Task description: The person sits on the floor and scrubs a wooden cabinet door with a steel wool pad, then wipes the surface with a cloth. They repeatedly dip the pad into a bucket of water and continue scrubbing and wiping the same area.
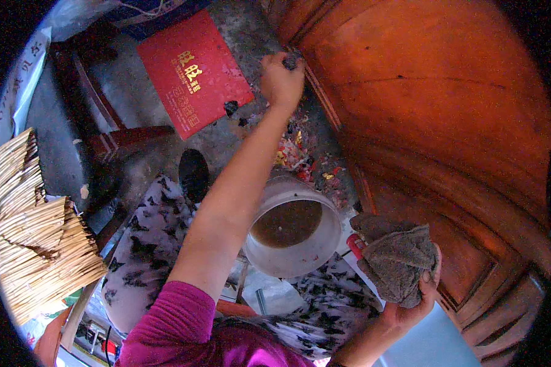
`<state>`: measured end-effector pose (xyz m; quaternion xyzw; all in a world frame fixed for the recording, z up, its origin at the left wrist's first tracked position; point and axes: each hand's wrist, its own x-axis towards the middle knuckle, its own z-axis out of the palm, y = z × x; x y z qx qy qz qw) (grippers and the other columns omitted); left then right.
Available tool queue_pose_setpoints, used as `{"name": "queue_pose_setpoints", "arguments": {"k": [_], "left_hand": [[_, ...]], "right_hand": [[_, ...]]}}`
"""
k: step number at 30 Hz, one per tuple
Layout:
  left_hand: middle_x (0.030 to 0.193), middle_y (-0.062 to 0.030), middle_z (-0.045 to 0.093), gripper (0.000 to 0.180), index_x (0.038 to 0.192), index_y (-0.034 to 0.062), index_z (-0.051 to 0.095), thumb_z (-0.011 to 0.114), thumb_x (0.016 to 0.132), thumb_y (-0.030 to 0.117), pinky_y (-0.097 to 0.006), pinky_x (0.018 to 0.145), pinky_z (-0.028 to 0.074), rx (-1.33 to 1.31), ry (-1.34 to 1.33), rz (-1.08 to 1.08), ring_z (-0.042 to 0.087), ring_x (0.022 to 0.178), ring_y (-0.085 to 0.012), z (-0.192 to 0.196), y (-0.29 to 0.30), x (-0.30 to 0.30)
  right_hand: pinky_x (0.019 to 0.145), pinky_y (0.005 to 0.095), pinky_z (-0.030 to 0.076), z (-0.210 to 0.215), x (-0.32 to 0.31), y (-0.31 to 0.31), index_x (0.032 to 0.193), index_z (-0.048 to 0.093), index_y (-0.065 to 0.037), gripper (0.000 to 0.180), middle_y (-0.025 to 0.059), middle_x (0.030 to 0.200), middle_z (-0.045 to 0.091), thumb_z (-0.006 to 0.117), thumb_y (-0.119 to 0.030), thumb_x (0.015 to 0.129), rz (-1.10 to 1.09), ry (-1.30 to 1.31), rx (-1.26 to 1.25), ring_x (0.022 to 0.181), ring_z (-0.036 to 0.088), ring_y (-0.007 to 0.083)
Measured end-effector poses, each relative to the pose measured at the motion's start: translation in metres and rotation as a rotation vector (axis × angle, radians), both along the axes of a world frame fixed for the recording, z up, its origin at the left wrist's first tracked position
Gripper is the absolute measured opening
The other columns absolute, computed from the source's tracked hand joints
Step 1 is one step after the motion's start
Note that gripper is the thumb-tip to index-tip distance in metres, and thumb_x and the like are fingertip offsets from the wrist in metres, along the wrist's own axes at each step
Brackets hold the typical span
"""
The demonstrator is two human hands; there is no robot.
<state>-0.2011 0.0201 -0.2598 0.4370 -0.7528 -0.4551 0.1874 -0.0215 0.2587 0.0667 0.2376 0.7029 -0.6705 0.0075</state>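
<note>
Brown rag (400, 262) in right hand (410, 300)

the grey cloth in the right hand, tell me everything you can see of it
The cloth is a thick, dull grey-brown rag, rough and towel-like, and looks dirty or worn. It is bunched into a crumpled wad with folds, not spread out. The right hand grips it from below, fingers curled up round its right edge. It is held in the air beside the carved wooden furniture, just right of the white bucket, and covers part of something red.
</note>
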Motion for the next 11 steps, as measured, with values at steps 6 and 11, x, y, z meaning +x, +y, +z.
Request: {"name": "queue_pose_setpoints", "arguments": {"k": [6, 11], "left_hand": [[0.11, -0.0136, 0.059, 0.031, 0.102, 0.006, 0.069, 0.075, 0.078, 0.025, -0.045, 0.087, 0.05, -0.122, 0.052, 0.012, 0.058, 0.104, -0.0355, 0.021, -0.004, -0.003], [0.127, -0.0166, 0.057, 0.041, 0.109, 0.0088, 0.068, 0.077, 0.076, 0.032, -0.044, 0.094, 0.048, 0.117, 0.019, -0.029, 0.056, 0.119, -0.0344, 0.005, -0.003, 0.006]], "right_hand": [[0.097, 0.0457, 0.05, 0.0, 0.003, 0.004, 0.126, 0.051, 0.002, 0.059, 0.0193, 0.119, 0.06, 0.066, -0.021, 0.073, -0.019, 0.003, -0.011, 0.109, 0.061, 0.0331], [0.099, 0.0455, 0.048, 0.001, 0.001, 0.001, 0.127, 0.052, 0.001, 0.066, 0.0194, 0.121, 0.06, 0.072, -0.023, 0.07, 0.026, -0.02, -0.018, 0.11, 0.06, 0.032]]}}
